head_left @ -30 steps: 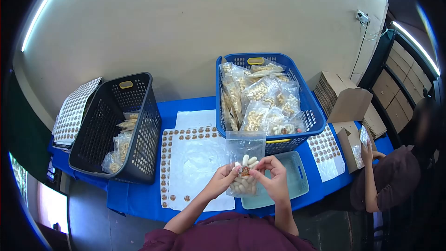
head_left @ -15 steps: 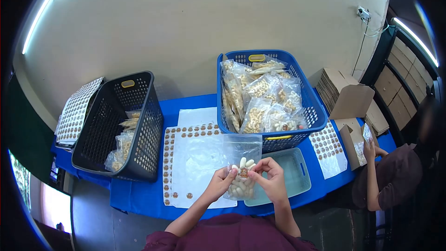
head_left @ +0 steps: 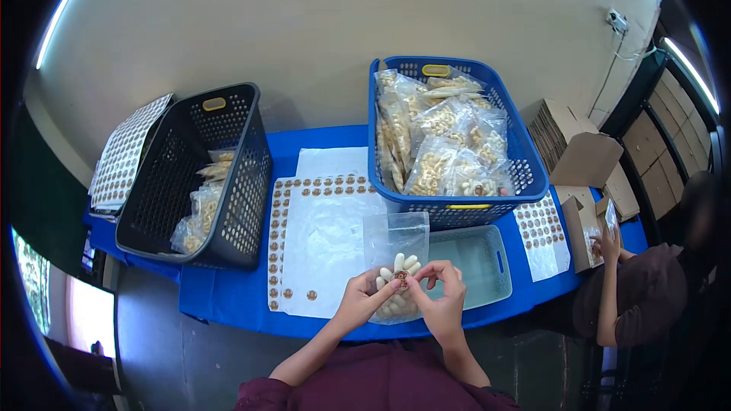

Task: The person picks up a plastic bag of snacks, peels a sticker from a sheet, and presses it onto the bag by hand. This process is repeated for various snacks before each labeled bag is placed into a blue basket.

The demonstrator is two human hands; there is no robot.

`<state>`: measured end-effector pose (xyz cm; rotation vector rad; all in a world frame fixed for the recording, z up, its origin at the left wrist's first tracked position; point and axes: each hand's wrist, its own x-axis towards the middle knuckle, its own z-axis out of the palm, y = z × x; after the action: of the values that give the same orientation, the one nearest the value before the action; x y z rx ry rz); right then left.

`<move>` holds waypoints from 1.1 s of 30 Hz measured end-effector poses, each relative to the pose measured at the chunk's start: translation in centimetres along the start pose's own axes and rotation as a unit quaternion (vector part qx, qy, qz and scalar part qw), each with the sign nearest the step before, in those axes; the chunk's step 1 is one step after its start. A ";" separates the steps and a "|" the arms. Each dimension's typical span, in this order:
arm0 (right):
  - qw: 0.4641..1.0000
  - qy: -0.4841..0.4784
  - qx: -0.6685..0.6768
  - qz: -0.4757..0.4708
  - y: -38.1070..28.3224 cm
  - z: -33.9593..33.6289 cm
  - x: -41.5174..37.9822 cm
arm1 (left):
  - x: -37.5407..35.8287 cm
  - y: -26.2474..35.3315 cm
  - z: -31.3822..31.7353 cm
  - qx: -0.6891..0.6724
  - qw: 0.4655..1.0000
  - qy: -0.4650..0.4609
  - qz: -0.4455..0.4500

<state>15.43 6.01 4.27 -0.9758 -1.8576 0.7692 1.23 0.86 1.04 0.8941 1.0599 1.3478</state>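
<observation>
The clear bag [head_left: 396,236] of white pieces is between the two hands, just over the near edge of the table [head_left: 221,289]. Its long side points away from the person, top end far. The round sticker [head_left: 401,279] is on its front, between both thumbs. The left hand [head_left: 361,297] pinches the bag's left side. The right hand [head_left: 444,289] has its thumb at the sticker; I can't tell if that grip is closed.

Left hand [head_left: 362,298] gripping a clear plastic bag [head_left: 396,234] of white oblong pieces [head_left: 411,263], right hand [head_left: 444,298] right there at its small round brown sticker [head_left: 401,281]! Beyond, a blue perforated plastic basket [head_left: 457,218] brims with filled clear bags [head_left: 449,125]; to its left, a dark grey perforated plastic basket [head_left: 245,202]. Far right, a co-worker's hand [head_left: 607,248] holds a shiny packet [head_left: 611,216].
</observation>
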 end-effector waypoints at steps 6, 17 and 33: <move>0.964 0.027 0.237 0.120 1.7 3.3 0.1 | -0.9 0.2 -2.0 0.005 1.000 0.020 -0.023; 0.903 0.012 0.349 0.250 3.9 2.4 -1.9 | -0.7 -2.1 -0.8 0.034 0.996 -0.073 -0.039; 0.907 0.205 0.319 0.183 3.0 -0.4 -5.7 | 3.5 -2.8 4.2 0.012 0.995 -0.092 -0.040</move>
<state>18.46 2.72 -0.36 -0.9579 -0.9591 1.1932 5.87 4.55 -0.65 0.9650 0.9614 1.1640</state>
